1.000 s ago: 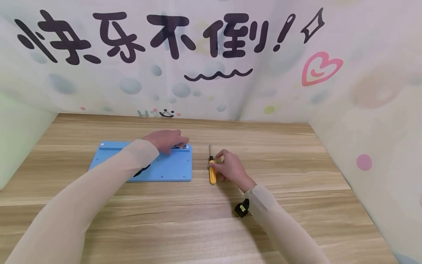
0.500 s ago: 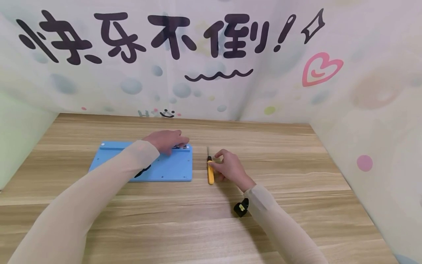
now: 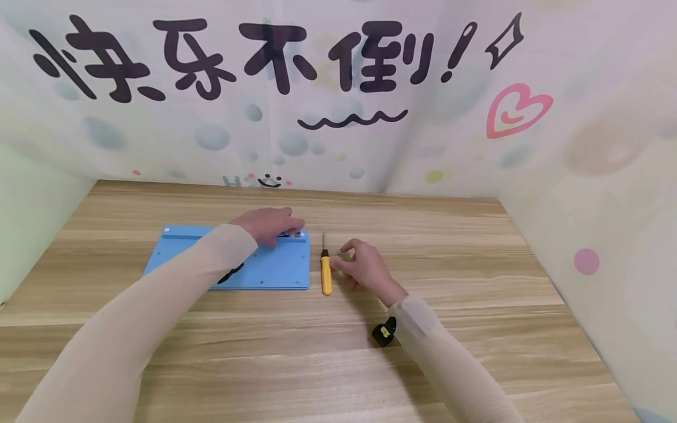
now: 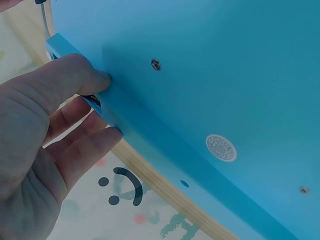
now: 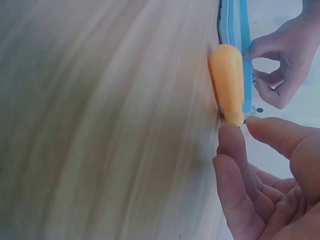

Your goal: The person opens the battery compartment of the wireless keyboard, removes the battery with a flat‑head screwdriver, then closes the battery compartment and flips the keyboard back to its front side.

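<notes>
My left hand (image 3: pixel 264 224) pinches the raised far edge of a light-blue flat board (image 3: pixel 277 270) that looks like an upturned keyboard. In the left wrist view, the thumb (image 4: pixel 82 72) lies on top of the ridge and the fingertips sit under it, beside a small dark opening (image 4: pixel 92 100). A yellow-handled screwdriver (image 3: pixel 326 276) lies just right of the board, tip pointing away. Close beside its handle, my right hand (image 3: pixel 367 267) has thumb and fingers spread apart; in the right wrist view they are near the narrow end of the yellow handle (image 5: pixel 227 75).
Screws (image 4: pixel 156 64) and a round white sticker (image 4: pixel 221 148) mark the board's face. The wood-grain table (image 3: pixel 296 358) ends at a printed cloth backdrop (image 3: pixel 338 147), with a pale wall (image 3: pixel 32 235) on the left. A black wrist camera (image 3: pixel 383 332) hangs below the right sleeve.
The screwdriver has shifted left, nearer the board, and the right hand slightly left too. The thumb overlapped its handle before; now it is at its right side. The left hand keeps its hold.
</notes>
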Demonstrator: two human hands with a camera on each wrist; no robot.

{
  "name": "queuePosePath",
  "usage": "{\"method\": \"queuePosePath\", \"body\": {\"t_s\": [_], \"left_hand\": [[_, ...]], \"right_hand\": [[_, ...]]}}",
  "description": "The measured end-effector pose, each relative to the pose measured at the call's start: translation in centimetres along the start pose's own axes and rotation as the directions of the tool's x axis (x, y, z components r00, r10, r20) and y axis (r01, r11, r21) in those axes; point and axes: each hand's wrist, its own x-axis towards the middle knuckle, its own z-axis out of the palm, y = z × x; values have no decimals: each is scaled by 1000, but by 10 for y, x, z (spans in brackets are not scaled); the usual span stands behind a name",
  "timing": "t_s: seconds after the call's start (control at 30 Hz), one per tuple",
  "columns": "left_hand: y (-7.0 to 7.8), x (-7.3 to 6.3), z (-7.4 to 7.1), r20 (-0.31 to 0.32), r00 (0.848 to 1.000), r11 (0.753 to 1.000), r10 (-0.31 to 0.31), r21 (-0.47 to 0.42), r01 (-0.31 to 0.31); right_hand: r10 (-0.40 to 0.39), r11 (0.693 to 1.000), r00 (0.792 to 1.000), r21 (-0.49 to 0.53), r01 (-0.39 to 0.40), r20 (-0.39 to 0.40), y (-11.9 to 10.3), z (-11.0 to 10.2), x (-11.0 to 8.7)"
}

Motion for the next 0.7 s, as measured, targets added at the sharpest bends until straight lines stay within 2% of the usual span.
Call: {"method": "queuePosePath", "body": {"t_s": [0.27,0.7], "left_hand": [[-2,1,0,4,1000,1000,-6,-3,6],[0,1,0,0,1000,1000,-15,-6,15]], "right_hand": [[-5,1000,1000,-14,5,14,-8,5,1],[-8,1000,999,25,7,31,-25,8,1]]}}
